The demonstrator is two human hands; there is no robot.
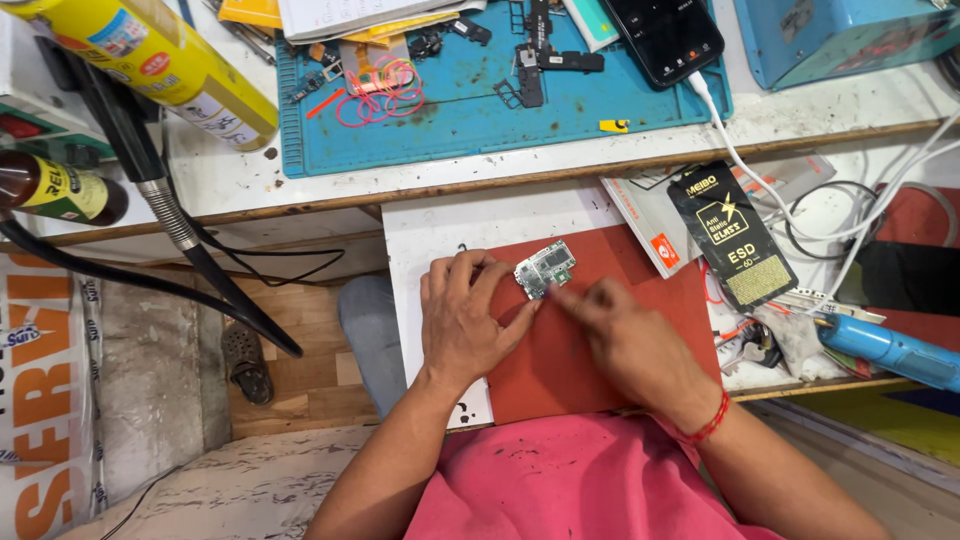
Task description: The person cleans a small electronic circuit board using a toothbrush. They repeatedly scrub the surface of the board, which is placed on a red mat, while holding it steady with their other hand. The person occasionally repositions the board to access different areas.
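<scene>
A small green and silver circuit board point(545, 268) lies on a red mat point(560, 360) on a pulled-out white shelf point(440, 225). My left hand point(465, 318) rests on the mat with its fingertips pinching the board's left and lower edge. My right hand point(625, 338) is blurred, its fingertips touching the board's lower right corner. Whether it holds a small tool I cannot tell. A red thread band circles my right wrist point(705, 425).
A blue work mat point(480, 110) with small phone parts and pink rubber bands sits on the bench above. A black phone point(665, 38) on a white cable, a black pouch point(733, 235), a yellow spray can point(150, 55), a brown bottle point(55, 188), a blue tool point(890, 350).
</scene>
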